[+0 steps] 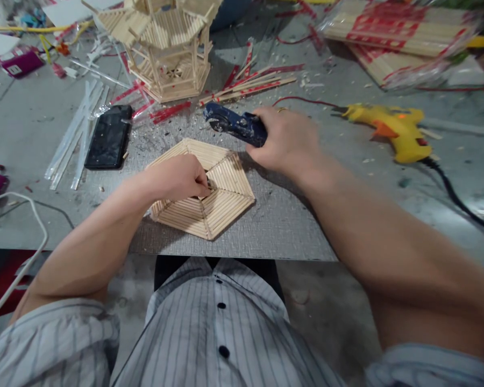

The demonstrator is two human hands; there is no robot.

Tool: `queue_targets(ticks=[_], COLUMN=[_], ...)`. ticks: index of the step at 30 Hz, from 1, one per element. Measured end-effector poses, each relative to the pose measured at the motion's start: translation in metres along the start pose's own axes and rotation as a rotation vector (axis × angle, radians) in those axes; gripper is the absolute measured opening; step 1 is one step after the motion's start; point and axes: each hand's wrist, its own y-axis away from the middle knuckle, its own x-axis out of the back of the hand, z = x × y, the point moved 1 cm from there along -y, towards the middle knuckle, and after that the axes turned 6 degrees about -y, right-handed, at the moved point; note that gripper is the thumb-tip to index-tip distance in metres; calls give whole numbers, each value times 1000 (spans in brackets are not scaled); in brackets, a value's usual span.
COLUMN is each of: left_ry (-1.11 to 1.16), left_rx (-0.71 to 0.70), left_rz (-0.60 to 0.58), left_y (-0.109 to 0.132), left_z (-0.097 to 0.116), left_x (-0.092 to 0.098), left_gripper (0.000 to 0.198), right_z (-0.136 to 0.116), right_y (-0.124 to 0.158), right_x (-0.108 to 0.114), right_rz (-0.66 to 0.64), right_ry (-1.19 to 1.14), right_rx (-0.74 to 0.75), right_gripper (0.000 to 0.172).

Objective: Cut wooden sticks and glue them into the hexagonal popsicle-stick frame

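A hexagonal panel of thin wooden sticks (229,201) lies on the table in front of me. My left hand (181,177) reaches over it, fingers closed in a pinch at the small opening in its centre; what they hold, if anything, is hidden. To the right and above the panel, my right hand (288,137) is wrapped round a dark blue hand tool (236,123). The tool has a rounded head and pale flecks, and its exact kind is unclear. Its head points left, apart from the panel.
Behind the panel stands a pavilion model of sticks (169,59). A black phone (108,137) and clear glue sticks (70,137) lie left. Loose sticks (252,85) are scattered behind. At right are a yellow glue gun (399,129) with its cord and packaged sticks (399,27).
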Motion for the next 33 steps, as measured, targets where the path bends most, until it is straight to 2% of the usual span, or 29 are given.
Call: queue_targets(ticks=[6,13,28,33], left_ry=[28,122,122,94], left_rx=[-7,21,-40,-12], left_rz=[27,-7,-25,3], left_y=[-1,0,-3,-3], left_z=[0,-1,-6,-3], left_x=[-1,-1,-3,-2], left_gripper=[16,14,7,12], right_z=[-3,-4,-2,-3], right_y=[1,0,1,1], right_x=[2,3,3,3], right_rz=[-36,-58,-66,-58], right_ry=[15,-17,-24,-11], right_rx=[-14,-25,-32,-32], right_gripper=[46,48,45,46])
